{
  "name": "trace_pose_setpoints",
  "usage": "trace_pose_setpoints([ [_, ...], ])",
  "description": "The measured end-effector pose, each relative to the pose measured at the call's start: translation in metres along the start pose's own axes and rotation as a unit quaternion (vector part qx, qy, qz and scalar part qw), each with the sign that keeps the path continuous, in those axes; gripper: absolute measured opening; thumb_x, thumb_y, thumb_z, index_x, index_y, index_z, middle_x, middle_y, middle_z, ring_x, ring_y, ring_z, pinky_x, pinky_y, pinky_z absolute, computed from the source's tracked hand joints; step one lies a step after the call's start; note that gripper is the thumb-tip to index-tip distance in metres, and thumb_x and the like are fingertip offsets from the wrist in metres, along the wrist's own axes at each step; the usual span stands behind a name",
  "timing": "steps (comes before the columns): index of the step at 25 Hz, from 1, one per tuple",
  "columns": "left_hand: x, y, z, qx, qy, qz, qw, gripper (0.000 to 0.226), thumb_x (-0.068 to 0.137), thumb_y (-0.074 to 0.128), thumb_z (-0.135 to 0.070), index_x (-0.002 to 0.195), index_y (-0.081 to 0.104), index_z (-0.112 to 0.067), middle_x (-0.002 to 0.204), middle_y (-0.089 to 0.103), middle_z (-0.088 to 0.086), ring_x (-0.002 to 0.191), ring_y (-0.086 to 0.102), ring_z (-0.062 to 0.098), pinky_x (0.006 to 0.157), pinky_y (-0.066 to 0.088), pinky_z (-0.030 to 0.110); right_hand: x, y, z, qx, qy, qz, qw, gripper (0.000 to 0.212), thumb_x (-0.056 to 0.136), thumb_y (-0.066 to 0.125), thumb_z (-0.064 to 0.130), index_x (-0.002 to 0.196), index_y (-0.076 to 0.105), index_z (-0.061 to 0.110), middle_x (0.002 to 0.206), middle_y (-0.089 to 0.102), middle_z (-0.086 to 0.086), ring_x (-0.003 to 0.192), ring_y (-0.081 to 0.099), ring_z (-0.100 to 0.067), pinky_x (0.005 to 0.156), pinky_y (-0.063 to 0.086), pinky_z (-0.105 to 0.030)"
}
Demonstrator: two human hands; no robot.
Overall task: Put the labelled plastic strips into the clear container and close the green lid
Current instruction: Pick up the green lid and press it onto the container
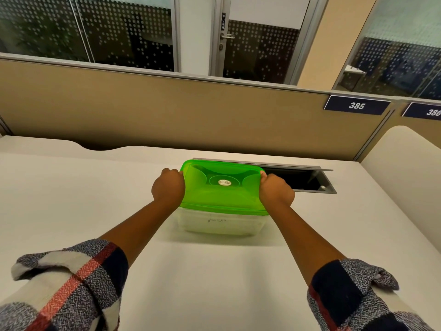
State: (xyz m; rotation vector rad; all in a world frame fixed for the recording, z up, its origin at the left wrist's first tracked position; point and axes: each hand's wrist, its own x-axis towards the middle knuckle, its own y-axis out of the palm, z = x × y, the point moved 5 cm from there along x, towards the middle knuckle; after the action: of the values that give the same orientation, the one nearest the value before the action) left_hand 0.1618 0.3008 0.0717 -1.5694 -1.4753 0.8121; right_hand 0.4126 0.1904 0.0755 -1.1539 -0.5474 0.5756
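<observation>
Surroundings: a tan partition [167, 103] is running along the back of the white counter [71, 199], carrying number plates 385 [357, 105] and 386 [429, 112]. Behind it, dotted glass panels and a door w/ a PUSH label [223, 21] are showing. A dark cable hatch [303, 180] w/ its flap raised is sitting in the counter just behind and to the right of the clear container [222, 224]; the right hand [275, 189] is lying between hatch and container.

Task item: the container is sitting at counter centre, well apart from the near edge. The green lid [222, 187] is lying on top, covering the opening; round label facing up. Long axis is running left-right, parallel to the partition. Handwritten marking on the near wall. Contents not discernible through the cloudy wall.

Hands: the left hand [168, 187] is gripping the lid's left edge, fingers curled; the right hand is gripping the right edge likewise. Plaid sleeves [78, 283] are rolled back on both forearms.
</observation>
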Motion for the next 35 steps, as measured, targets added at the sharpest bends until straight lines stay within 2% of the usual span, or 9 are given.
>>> trace_pose_setpoints([
  [5, -0.002, 0.000, 0.000, -0.020, -0.008, -0.019, 1.000, 0.046, 0.098, 0.029, -0.026, 0.101, 0.062, 0.006, 0.109, 0.057, 0.027, 0.097, 0.059, 0.044, 0.081, 0.046, 0.043, -0.001, 0.005, -0.001, -0.023, -0.006, 0.053, 0.998, 0.056, 0.099, 0.017, 0.047, 0.122, 0.050, 0.008, 0.121, 0.061, -0.017, 0.111, 0.057, -0.035, 0.086, 0.043, -0.037],
  [9, -0.011, -0.004, 0.008, -0.044, -0.058, -0.073, 0.995, 0.045, 0.095, 0.031, -0.024, 0.090, 0.064, 0.005, 0.096, 0.066, 0.026, 0.088, 0.061, 0.044, 0.070, 0.044, 0.038, -0.007, 0.005, -0.009, 0.039, 0.059, 0.024, 0.997, 0.059, 0.096, 0.022, 0.053, 0.120, 0.047, 0.006, 0.118, 0.061, -0.019, 0.107, 0.059, -0.037, 0.080, 0.042, -0.038],
  [13, -0.011, -0.005, 0.007, -0.019, -0.042, -0.066, 0.997, 0.042, 0.093, 0.032, -0.022, 0.083, 0.064, 0.002, 0.088, 0.068, 0.023, 0.081, 0.062, 0.041, 0.065, 0.037, 0.032, -0.008, 0.003, -0.011, 0.049, 0.068, 0.010, 0.996, 0.055, 0.097, 0.026, 0.050, 0.117, 0.051, 0.005, 0.114, 0.063, -0.018, 0.104, 0.060, -0.038, 0.077, 0.042, -0.037],
  [19, -0.005, -0.011, -0.002, 0.071, 0.005, -0.012, 0.997, 0.031, 0.091, 0.037, -0.013, 0.091, 0.066, -0.001, 0.098, 0.068, 0.020, 0.091, 0.063, 0.039, 0.070, 0.040, 0.032, -0.009, -0.011, -0.006, -0.063, -0.006, 0.025, 0.998, 0.041, 0.101, 0.029, 0.030, 0.118, 0.056, 0.004, 0.122, 0.058, -0.017, 0.107, 0.059, -0.037, 0.083, 0.045, -0.036],
  [24, -0.020, -0.015, 0.001, 0.065, 0.018, -0.031, 0.997, 0.041, 0.096, 0.031, -0.027, 0.095, 0.062, 0.000, 0.100, 0.067, 0.021, 0.092, 0.062, 0.041, 0.075, 0.046, 0.038, -0.022, -0.007, -0.016, 0.000, 0.057, 0.066, 0.996, 0.033, 0.098, 0.035, 0.020, 0.124, 0.047, 0.004, 0.128, 0.056, -0.018, 0.117, 0.055, -0.037, 0.092, 0.043, -0.037],
  [29, -0.027, -0.007, 0.007, 0.033, -0.011, -0.020, 0.999, 0.048, 0.097, 0.026, -0.031, 0.099, 0.062, 0.001, 0.104, 0.066, 0.023, 0.096, 0.061, 0.041, 0.082, 0.046, 0.041, -0.032, 0.000, -0.024, 0.067, 0.095, 0.082, 0.990, 0.049, 0.101, 0.018, 0.031, 0.128, 0.048, 0.004, 0.133, 0.053, -0.019, 0.122, 0.050, -0.037, 0.098, 0.039, -0.042],
  [33, -0.027, 0.003, 0.016, -0.014, -0.059, 0.016, 0.998, 0.056, 0.098, 0.019, -0.035, 0.104, 0.062, 0.001, 0.110, 0.064, 0.024, 0.103, 0.058, 0.041, 0.088, 0.045, 0.043, -0.034, 0.009, -0.029, 0.115, 0.126, 0.091, 0.981, 0.060, 0.100, 0.015, 0.043, 0.123, 0.055, 0.005, 0.130, 0.056, -0.020, 0.119, 0.053, -0.036, 0.099, 0.040, -0.041],
  [35, -0.026, 0.004, 0.017, -0.020, -0.049, 0.033, 0.998, 0.056, 0.098, 0.017, -0.034, 0.107, 0.060, 0.001, 0.112, 0.063, 0.025, 0.104, 0.057, 0.042, 0.088, 0.044, 0.042, -0.032, 0.013, -0.029, 0.131, 0.127, 0.102, 0.978, 0.063, 0.099, 0.014, 0.045, 0.121, 0.056, 0.003, 0.129, 0.057, -0.021, 0.118, 0.053, -0.036, 0.099, 0.040, -0.040],
])
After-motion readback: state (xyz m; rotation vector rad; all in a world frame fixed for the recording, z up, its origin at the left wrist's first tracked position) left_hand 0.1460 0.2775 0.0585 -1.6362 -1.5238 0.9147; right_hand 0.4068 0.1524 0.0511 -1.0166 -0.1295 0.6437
